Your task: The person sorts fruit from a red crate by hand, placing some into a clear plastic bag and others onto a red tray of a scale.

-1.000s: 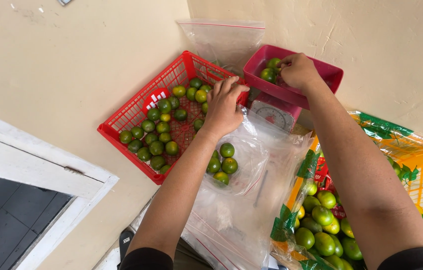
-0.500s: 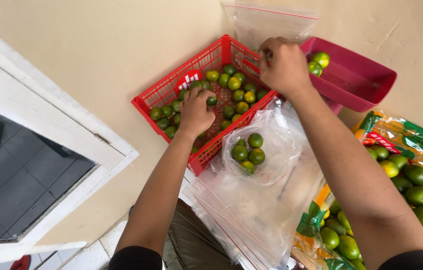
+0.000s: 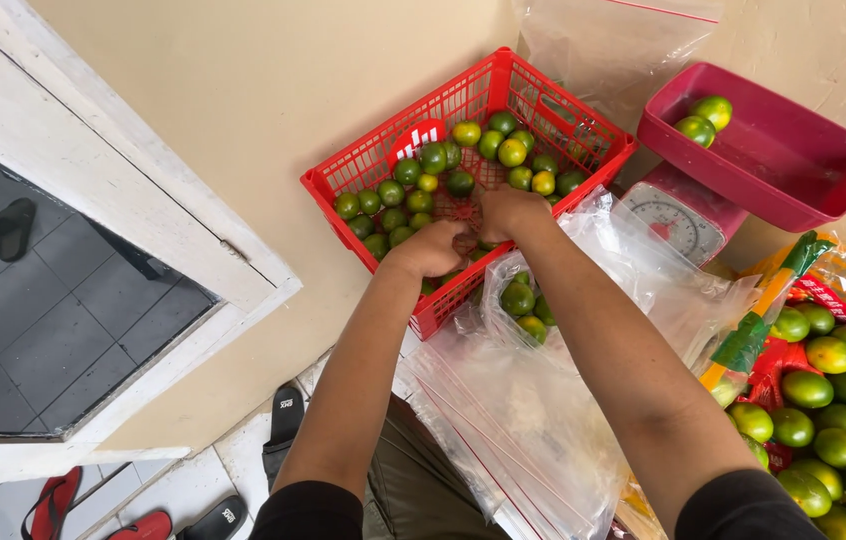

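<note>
Over the near corner of a red slatted plastic basket [image 3: 543, 110] of small green limes [image 3: 433, 157], the left hand [image 3: 430, 248] and right hand [image 3: 506, 211] meet, fingers curled closed among the fruit; what they grip cannot be told. Directly below the hands, toward the person, sits a clear plastic bag [image 3: 533, 300] holding about four limes. Two more lie in the pink scale tray [image 3: 793, 170]. Roughly two dozen remain in the basket; both hands are equally near.
</note>
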